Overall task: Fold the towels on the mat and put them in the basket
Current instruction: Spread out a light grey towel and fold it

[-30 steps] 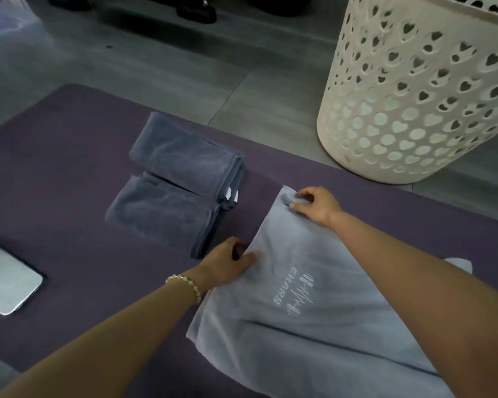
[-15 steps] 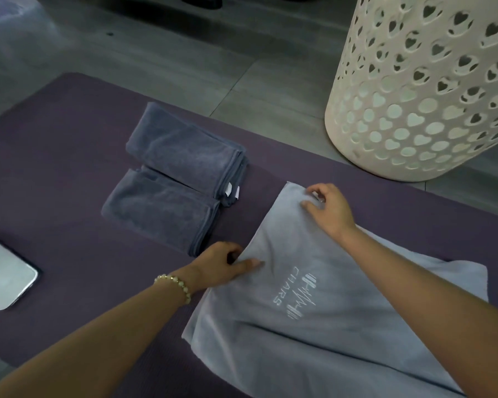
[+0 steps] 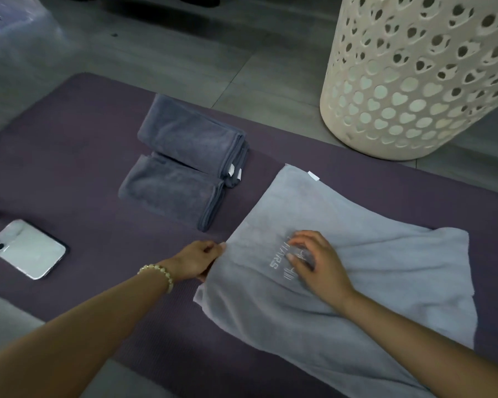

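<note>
1. Light towel [image 3: 371, 282]: spread on the purple mat [image 3: 69, 168], near the basket [image 3: 414, 81] on the floor [image 3: 256, 53].
2. Left hand [image 3: 197, 259]: pinches the towel's left edge.
3. Right hand [image 3: 318, 261]: fingers spread, resting on the printed logo [image 3: 276, 258].
4. Folded grey towels [image 3: 190, 136]: two, touching side by side, farther along the mat.

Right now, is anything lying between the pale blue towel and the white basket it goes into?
Nothing visible. Only bare purple mat and grey floor separate the pale blue towel from the white heart-perforated plastic basket. The two folded dark grey towels lie off to the left, clear of that path.
</note>
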A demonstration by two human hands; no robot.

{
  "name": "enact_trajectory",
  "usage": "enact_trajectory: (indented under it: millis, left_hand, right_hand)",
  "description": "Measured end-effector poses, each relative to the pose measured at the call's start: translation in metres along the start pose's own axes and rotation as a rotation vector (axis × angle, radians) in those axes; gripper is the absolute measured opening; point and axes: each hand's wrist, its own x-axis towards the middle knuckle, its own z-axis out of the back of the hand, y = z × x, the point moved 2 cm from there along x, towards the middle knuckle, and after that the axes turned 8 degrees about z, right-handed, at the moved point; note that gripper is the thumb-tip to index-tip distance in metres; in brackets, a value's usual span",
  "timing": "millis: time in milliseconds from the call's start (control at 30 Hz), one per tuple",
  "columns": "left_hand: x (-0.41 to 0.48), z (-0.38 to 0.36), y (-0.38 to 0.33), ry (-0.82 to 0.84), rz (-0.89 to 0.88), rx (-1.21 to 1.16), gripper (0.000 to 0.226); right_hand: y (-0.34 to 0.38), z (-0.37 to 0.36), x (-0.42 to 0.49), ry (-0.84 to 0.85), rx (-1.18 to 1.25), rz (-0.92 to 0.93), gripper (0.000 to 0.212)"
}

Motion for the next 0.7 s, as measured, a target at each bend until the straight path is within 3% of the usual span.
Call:
enact_trajectory:
  millis: [100,233,367,467,633,700]
  left_hand:
    - [-0.011,-0.002,0.021,0.034,0.020,0.151,0.053]
    - [-0.030,-0.006,0.020,0.153,-0.005,0.171,0.044]
    - [-0.038,-0.004,0.002,0.105,-0.099,-0.159,0.039]
    - [-0.041,0.015,-0.009,0.054,-0.119,-0.266,0.032]
    - [-0.048,0.066,-0.030,-0.080,-0.023,0.029,0.031]
    - [-0.042,0.069,-0.036,-0.110,-0.061,0.032,0.031]
  right_hand:
    - [0.015,-0.006,-0.012,0.024,0.034,-0.021,0.040]
    - [0.027,-0.017,-0.013,0.207,0.087,-0.120,0.035]
    - [0.040,-0.015,0.008,0.281,0.206,-0.271,0.026]
    - [0.051,-0.006,0.024,0.292,0.333,-0.343,0.023]
    - [0.048,0.010,0.048,0.337,0.435,-0.401,0.019]
    - [0.035,0.018,0.067,0.224,0.348,-0.377,0.018]
